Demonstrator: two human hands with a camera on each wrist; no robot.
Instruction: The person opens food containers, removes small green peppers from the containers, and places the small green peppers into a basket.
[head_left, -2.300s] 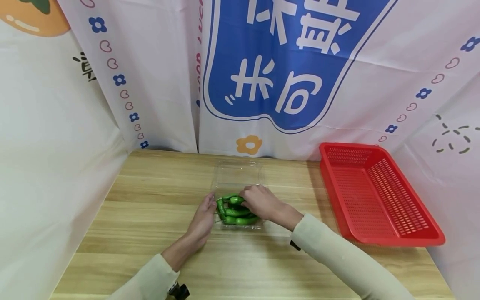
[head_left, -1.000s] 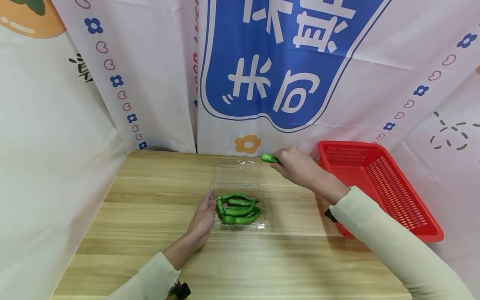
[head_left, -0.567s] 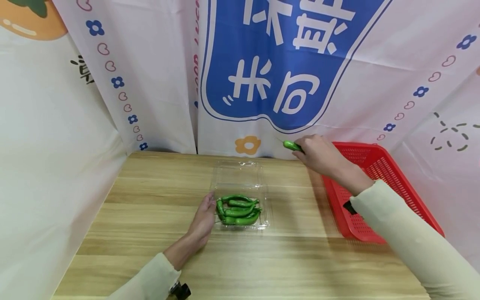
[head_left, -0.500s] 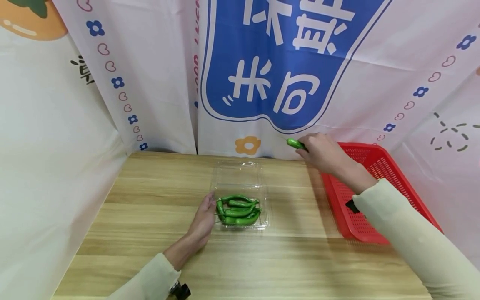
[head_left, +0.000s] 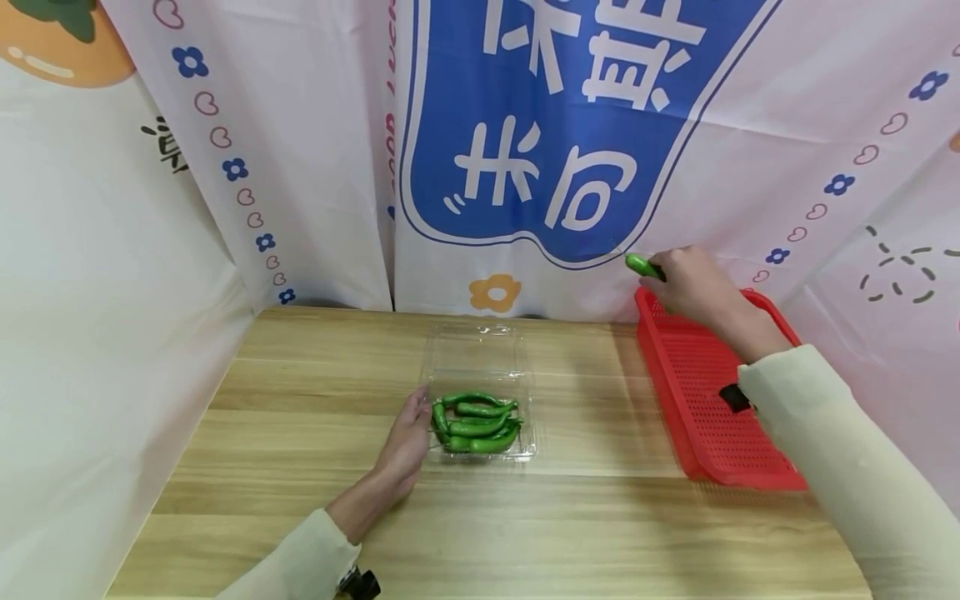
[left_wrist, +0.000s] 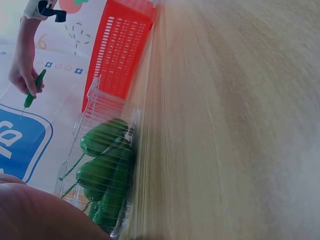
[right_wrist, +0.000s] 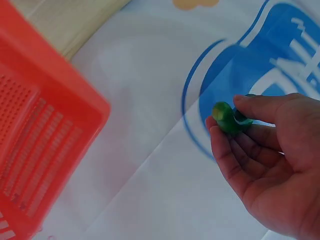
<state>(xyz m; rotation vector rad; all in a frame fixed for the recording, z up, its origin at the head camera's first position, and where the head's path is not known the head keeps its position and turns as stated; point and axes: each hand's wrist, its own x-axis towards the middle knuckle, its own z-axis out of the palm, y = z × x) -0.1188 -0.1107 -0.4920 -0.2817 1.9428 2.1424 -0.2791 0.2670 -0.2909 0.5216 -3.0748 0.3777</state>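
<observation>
In the head view, a clear plastic container (head_left: pixel 529 421) is lying on the wooden table (head_left: pixel 300 442), around the middle, its lid (head_left: pixel 480 352) folded open toward the far edge. Several green peppers (head_left: pixel 478 427) are resting in its near half. The left hand (head_left: pixel 405 442) is touching the container's left side with its fingers extended. A red basket (head_left: pixel 667 408) is standing at the table's far right corner, its long side running along the right edge. The right hand (head_left: pixel 693 283) is pinching one pepper (head_left: pixel 643 266) above the table's far edge, over the basket's far left corner. A white cloth with a blue panel (head_left: pixel 555 158) is hanging behind that edge.

In the left wrist view, part of the left hand is filling the lower left corner; its fingers are not showing clearly. The peppers are showing through the container's clear wall, and the right hand with its pepper is hanging farther off, in front of the cloth.

In the right wrist view, the thumb and fingertips are closing on the pepper, well apart from the basket's corner.
</observation>
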